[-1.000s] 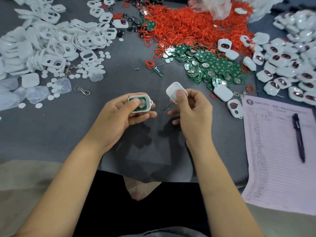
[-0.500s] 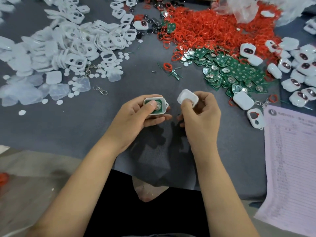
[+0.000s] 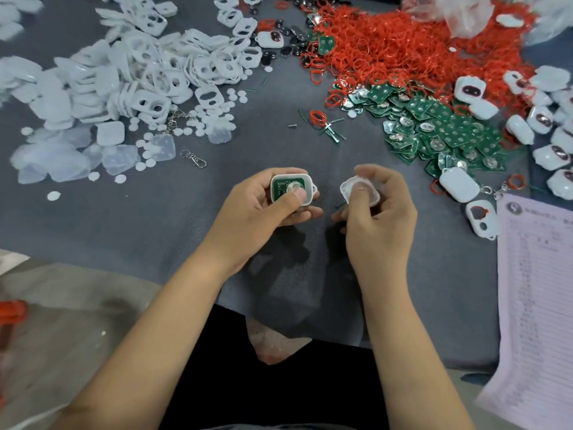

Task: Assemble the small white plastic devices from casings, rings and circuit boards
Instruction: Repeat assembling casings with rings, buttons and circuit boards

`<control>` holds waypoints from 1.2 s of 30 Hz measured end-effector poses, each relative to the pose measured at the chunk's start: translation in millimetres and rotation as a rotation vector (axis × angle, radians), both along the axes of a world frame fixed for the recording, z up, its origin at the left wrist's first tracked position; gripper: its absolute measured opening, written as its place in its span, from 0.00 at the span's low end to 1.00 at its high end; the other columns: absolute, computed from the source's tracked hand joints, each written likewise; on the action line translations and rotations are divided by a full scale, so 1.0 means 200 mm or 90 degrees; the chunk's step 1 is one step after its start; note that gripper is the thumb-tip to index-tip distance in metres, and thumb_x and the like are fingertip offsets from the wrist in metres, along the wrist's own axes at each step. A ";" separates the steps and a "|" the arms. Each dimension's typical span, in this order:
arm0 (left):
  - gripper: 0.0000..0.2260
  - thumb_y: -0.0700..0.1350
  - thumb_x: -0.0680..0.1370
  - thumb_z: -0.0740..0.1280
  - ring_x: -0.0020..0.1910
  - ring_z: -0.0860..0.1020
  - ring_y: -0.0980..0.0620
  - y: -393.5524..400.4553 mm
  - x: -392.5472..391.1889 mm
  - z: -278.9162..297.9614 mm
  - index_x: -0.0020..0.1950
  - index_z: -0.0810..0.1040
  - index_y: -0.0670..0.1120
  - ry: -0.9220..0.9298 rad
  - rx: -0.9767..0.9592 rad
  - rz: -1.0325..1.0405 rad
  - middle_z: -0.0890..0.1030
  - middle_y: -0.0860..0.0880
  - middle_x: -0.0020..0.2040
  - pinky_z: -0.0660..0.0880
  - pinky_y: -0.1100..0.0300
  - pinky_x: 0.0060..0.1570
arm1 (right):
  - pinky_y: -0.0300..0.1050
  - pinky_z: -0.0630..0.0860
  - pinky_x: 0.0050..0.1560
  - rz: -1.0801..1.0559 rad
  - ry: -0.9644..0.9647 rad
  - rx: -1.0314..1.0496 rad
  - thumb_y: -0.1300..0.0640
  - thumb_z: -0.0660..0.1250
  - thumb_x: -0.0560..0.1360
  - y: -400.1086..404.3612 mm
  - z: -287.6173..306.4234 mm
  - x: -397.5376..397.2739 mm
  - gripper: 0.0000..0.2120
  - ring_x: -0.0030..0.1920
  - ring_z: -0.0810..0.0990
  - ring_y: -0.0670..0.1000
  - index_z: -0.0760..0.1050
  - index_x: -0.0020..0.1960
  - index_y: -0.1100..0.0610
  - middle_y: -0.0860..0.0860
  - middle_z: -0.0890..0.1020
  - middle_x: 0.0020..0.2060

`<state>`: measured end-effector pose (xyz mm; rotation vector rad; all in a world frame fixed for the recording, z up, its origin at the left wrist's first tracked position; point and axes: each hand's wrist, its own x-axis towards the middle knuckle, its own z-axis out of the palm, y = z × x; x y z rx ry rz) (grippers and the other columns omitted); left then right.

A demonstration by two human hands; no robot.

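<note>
A: What is held, and where?

B: A white casing [image 3: 290, 190] with a green circuit board [image 3: 286, 187] seated inside is gripped by the left hand [image 3: 263, 201], just left of the view's centre. The thumb is pressed on the board's metal disc, and the fingers are curled beneath. A second white shell [image 3: 359, 191] is pinched by the right hand [image 3: 376, 212], thumb on its near face and fingers behind. The two parts are kept apart, with a gap between them.

A: And the supplies?

B: Green boards [image 3: 440, 131] are heaped at two o'clock, red rings [image 3: 403, 48] at one o'clock, empty white frames [image 3: 155, 69] at ten to eleven o'clock. Finished white units [image 3: 545, 125] are piled at three o'clock, and a printed sheet [image 3: 536, 293] lies at four o'clock on the grey cloth [image 3: 93, 228].

A: How are the parts likely to handle?

B: They are judged to be very light, stiff and smooth, so slipping is a risk. The shells are best taken by their outer edges, leaving the mating rims free. The board is probably the delicate piece; pressure is better kept on its flat centre than on its corners.

A: What is called for next?

B: Presumably the shell is to be lined up squarely over the loaded casing and pressed closed; a skewed start could pinch the board.
</note>
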<state>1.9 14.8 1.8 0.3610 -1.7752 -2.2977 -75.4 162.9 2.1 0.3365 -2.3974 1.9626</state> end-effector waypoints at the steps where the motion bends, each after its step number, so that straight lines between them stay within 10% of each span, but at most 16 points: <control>1: 0.08 0.38 0.84 0.66 0.50 0.87 0.44 0.00 0.00 0.00 0.62 0.80 0.45 0.002 0.002 -0.002 0.87 0.46 0.53 0.81 0.63 0.48 | 0.45 0.79 0.33 -0.003 -0.013 -0.014 0.59 0.63 0.83 0.00 0.00 0.00 0.09 0.34 0.85 0.52 0.75 0.59 0.47 0.53 0.84 0.39; 10: 0.08 0.39 0.84 0.65 0.51 0.87 0.44 -0.01 0.00 -0.01 0.62 0.80 0.45 -0.003 -0.007 -0.004 0.87 0.46 0.53 0.81 0.63 0.49 | 0.34 0.72 0.39 0.018 0.039 0.014 0.62 0.62 0.83 0.00 -0.02 -0.02 0.08 0.36 0.77 0.43 0.74 0.57 0.50 0.32 0.79 0.43; 25: 0.08 0.39 0.84 0.66 0.53 0.87 0.45 -0.02 -0.01 -0.03 0.61 0.82 0.45 0.003 0.026 -0.010 0.87 0.46 0.54 0.82 0.60 0.53 | 0.33 0.77 0.53 0.168 0.018 -0.065 0.57 0.68 0.80 0.00 0.01 0.03 0.17 0.52 0.84 0.42 0.72 0.68 0.52 0.42 0.83 0.54; 32: 0.08 0.37 0.85 0.65 0.52 0.87 0.43 -0.02 -0.01 -0.01 0.62 0.80 0.42 -0.015 0.039 -0.010 0.87 0.43 0.54 0.82 0.60 0.52 | 0.51 0.77 0.40 0.125 0.077 -0.048 0.46 0.63 0.84 0.00 0.00 0.01 0.09 0.42 0.79 0.46 0.80 0.59 0.37 0.44 0.82 0.47; 36: 0.09 0.37 0.86 0.62 0.52 0.87 0.43 -0.01 -0.02 -0.01 0.62 0.81 0.42 -0.036 0.054 -0.005 0.87 0.43 0.54 0.82 0.59 0.51 | 0.40 0.74 0.31 0.107 0.039 -0.088 0.56 0.69 0.82 0.01 0.00 0.01 0.07 0.28 0.78 0.48 0.83 0.58 0.47 0.50 0.81 0.38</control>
